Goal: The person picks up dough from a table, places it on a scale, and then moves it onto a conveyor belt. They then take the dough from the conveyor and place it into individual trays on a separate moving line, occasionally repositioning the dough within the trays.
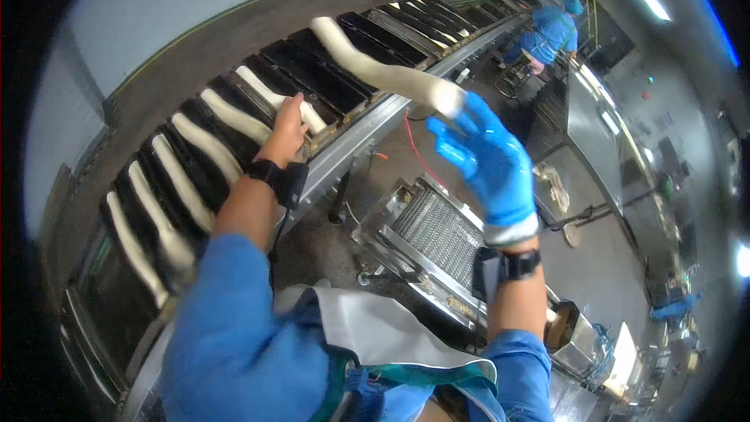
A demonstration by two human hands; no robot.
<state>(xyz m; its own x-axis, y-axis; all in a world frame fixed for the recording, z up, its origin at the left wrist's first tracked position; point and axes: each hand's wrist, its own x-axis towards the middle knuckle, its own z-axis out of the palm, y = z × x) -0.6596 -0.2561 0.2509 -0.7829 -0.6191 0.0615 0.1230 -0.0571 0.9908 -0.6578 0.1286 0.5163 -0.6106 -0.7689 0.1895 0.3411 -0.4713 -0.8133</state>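
Note:
My bare left hand (290, 131) is closed round the lower part of a pale, long dough-like strip (262, 87) lying in a black tray. My right hand (486, 158), in a blue glove, has its fingers spread. Just beyond its fingertips a thicker pale strip (383, 74) hangs in the air, blurred at its near end; whether the fingers touch it I cannot tell. Several similar pale strips (207, 141) lie side by side in the black trays left of my left hand.
A metal conveyor rail (351, 134) runs along the black trays. Below stands a machine with a metal mesh belt (439, 228). A person in blue (549, 31) sits at the back right, near a steel table (594, 129). A red cord hangs beside the rail.

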